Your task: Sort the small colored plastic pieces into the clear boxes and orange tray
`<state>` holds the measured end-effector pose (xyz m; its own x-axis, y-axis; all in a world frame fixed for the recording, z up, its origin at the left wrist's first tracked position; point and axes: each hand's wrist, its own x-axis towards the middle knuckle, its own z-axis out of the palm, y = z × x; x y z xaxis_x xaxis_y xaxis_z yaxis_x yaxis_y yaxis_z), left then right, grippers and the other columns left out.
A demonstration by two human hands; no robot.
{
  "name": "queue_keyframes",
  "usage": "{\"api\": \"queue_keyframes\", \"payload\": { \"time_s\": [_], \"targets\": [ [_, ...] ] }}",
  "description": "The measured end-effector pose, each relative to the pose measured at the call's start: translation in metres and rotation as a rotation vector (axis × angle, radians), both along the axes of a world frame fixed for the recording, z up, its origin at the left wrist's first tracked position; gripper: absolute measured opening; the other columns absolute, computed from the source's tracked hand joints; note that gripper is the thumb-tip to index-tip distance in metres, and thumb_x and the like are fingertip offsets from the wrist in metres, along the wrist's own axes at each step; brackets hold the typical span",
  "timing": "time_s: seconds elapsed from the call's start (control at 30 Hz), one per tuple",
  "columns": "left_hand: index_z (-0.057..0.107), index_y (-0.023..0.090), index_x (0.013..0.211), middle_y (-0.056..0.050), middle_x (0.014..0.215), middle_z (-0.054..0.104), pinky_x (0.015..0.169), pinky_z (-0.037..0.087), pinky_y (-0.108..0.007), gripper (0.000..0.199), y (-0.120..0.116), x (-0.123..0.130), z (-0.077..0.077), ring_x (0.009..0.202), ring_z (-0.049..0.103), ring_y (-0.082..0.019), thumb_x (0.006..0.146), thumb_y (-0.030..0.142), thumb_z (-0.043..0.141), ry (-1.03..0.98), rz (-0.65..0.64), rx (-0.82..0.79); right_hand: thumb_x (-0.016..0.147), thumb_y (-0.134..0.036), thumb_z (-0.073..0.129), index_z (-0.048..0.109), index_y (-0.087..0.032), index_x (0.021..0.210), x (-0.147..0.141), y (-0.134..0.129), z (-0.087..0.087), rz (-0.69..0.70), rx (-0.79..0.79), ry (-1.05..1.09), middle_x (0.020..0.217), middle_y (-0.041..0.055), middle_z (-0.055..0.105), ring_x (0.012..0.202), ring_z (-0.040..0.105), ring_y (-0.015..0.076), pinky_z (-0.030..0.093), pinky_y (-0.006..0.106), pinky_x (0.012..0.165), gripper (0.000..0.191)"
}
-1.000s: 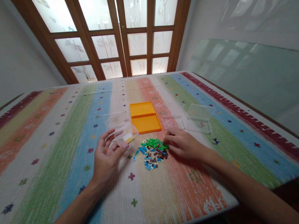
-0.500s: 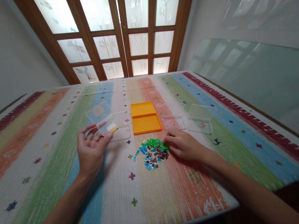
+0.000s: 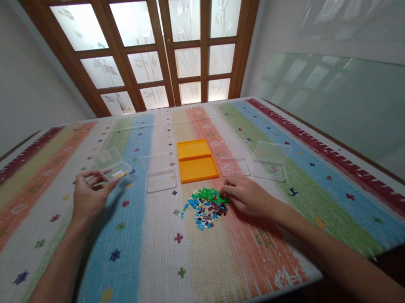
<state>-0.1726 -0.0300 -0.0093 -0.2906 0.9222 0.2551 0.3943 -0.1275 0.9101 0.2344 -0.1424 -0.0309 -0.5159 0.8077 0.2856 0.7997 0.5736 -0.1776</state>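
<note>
My left hand (image 3: 90,195) grips a clear plastic box (image 3: 108,158) by its near side, thumb along the edge. The lid of this box stands open, and a small whitish and yellow patch shows at its near edge. On the striped cloth lies a pile of small building bricks (image 3: 206,207) in green, blue, brown and cream. At the pile's right edge rests my right hand (image 3: 247,197), its fingers curled together against the green and brown bricks. Whatever its fingertips may hold is hidden.
An open orange case (image 3: 198,168) lies beyond the pile. Left of it is a clear open box (image 3: 160,180); to its right are two more, a nearer clear box (image 3: 235,166) and a farther clear box (image 3: 269,168). A striped tablecloth (image 3: 162,282) covers the table.
My left hand has moved left with the clear box, away from the other clear box beside the orange case. My right hand has stayed by the pile.
</note>
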Motion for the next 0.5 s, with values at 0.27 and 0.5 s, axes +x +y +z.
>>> {"api": "queue_keyframes", "payload": {
  "time_s": [0.27, 0.5],
  "targets": [
    [0.054, 0.021, 0.096, -0.004, 0.078, 0.077, 0.052, 0.049, -0.031, 0.063, 0.001, -0.014, 0.001, 0.062, 0.067, -0.023, 0.058, 0.051, 0.093, 0.152, -0.187, -0.200, 0.093, -0.010, 0.050, 0.070, -0.017, 0.093, -0.001, 0.001, -0.003, -0.001, -0.013, 0.003, 0.092, 0.0103, 0.064, 0.086, 0.054, 0.0224, 0.039, 0.033, 0.075, 0.021],
    [0.052, 0.023, 0.093, -0.001, 0.067, 0.075, 0.054, 0.047, -0.032, 0.070, 0.006, -0.026, -0.001, 0.059, 0.065, -0.025, 0.048, 0.053, 0.097, 0.349, -0.148, -0.127, 0.093, -0.009, 0.049, 0.069, -0.018, 0.092, -0.002, 0.001, -0.001, 0.002, -0.008, -0.004, 0.091, 0.0095, 0.064, 0.085, 0.054, 0.0218, 0.039, 0.032, 0.075, 0.022]
  ]
}}
